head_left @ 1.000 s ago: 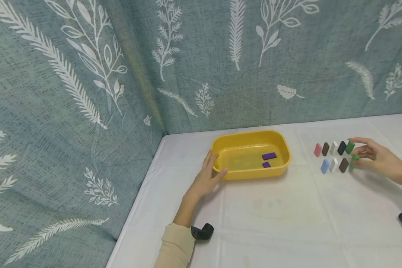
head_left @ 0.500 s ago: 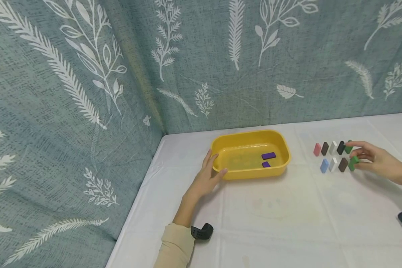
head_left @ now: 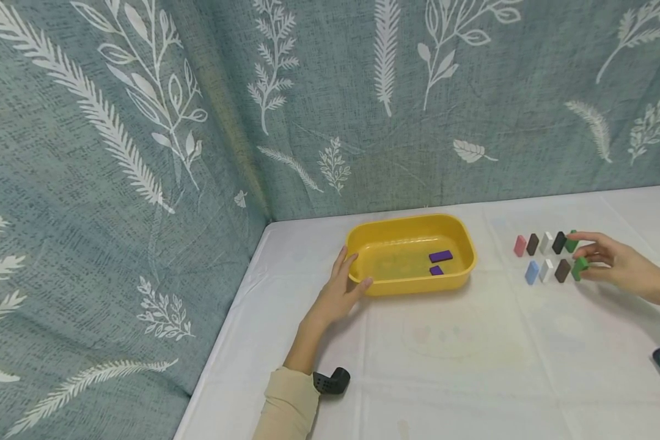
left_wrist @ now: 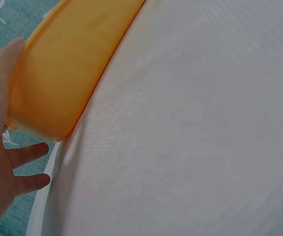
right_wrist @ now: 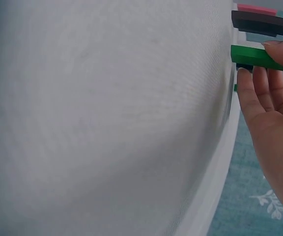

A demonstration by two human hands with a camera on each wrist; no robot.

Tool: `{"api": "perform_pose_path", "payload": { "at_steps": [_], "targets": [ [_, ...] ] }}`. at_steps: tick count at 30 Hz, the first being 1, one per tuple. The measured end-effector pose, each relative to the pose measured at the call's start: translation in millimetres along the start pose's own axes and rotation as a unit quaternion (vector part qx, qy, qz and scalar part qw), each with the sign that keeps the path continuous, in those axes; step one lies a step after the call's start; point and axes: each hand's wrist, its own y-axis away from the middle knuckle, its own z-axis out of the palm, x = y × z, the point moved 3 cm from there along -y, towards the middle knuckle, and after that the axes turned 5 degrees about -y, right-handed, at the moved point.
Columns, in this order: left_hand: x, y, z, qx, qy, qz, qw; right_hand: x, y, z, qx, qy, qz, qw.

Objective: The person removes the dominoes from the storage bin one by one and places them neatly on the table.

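Note:
In the head view my left hand [head_left: 330, 297] rests at the left corner of a yellow plastic tray [head_left: 412, 286]. Its thumb touches the near rim, and its fingers lie extended along the left end. The left wrist view shows two straight fingers [left_wrist: 29, 155] apart from the tray wall. At the right, my right hand [head_left: 627, 267] pinches a small green block [right_wrist: 253, 55] between thumb and fingers, at the right end of the front row. Its extended index finger reaches to another green block [head_left: 571, 241] in the back row, partly covering it; contact is unclear.
The back row has pink [head_left: 520, 245], dark brown, white and black blocks. In front stand blue [head_left: 531, 272], white and brown ones. Two purple pieces [head_left: 440, 256] lie inside the tray. Patterned curtains [head_left: 330, 110] border the white-covered table at the back and left.
My right index finger has come down slightly toward the back green block. The pinched green block has turned a little, showing more of its face. My left hand and the tray look unchanged.

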Motion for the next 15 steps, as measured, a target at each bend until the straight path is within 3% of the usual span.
{"api": "perform_pose_path", "payload": {
  "at_steps": [5, 11, 15],
  "targets": [
    [-0.4, 0.5, 0.4, 0.000, 0.002, -0.001, 1.0000, 3, 1.0, -3, 0.003, -0.007, 0.005, 1.0000],
    [-0.2, -0.3, 0.5, 0.001, -0.002, -0.002, 1.0000, 9, 6.0, -14, 0.028, -0.011, 0.055, 0.9981],
    [-0.2, -0.2, 0.5, 0.002, -0.001, -0.002, 1.0000, 13, 9.6, -22, 0.069, -0.122, 0.054, 0.9887]
  ]
}}
